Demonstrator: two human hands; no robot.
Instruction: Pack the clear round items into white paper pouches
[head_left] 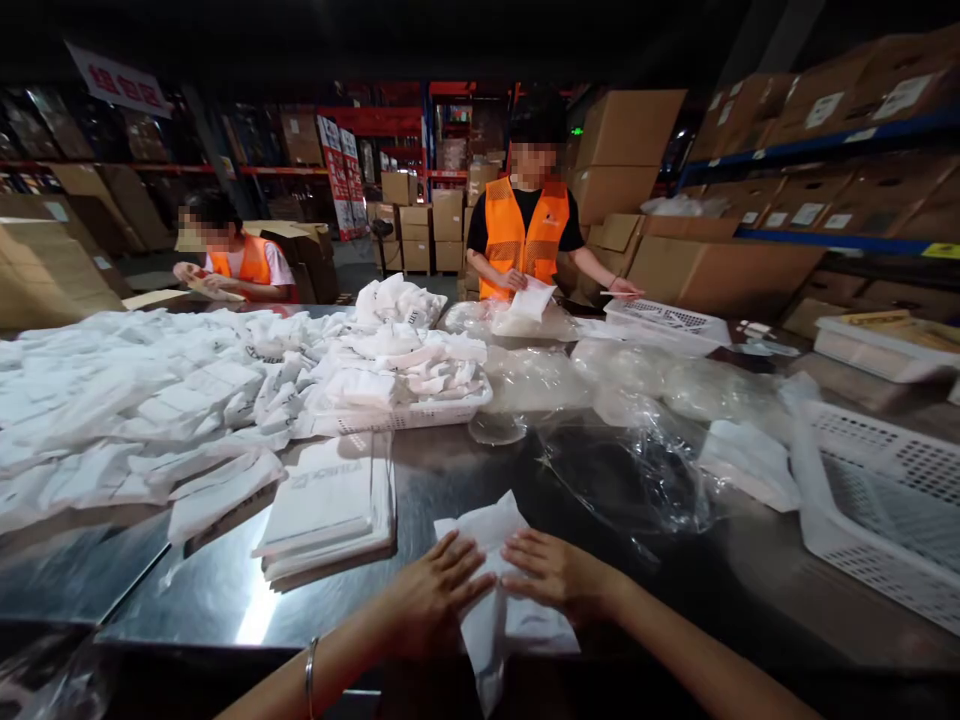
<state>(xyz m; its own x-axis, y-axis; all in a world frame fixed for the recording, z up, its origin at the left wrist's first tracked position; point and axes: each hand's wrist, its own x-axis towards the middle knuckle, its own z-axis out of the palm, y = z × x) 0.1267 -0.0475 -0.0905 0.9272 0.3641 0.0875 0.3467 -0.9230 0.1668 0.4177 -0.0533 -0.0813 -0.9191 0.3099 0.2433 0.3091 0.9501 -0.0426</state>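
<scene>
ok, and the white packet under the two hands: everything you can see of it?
The packet is white, matte and thin, like paper or soft fabric, creased and irregular, with pointed corners and a fold down its lower part. No print shows on the visible parts; any contents are hidden. It lies at the near edge of the dark, shiny table, lower end toward the wearer. The left hand and right hand rest on it, covering its middle.

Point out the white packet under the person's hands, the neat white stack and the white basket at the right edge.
White packet (489,632): head view, middle of its surface.
White stack (328,496): head view, its top face.
White basket (892,447): head view, its perforated far wall.
</scene>
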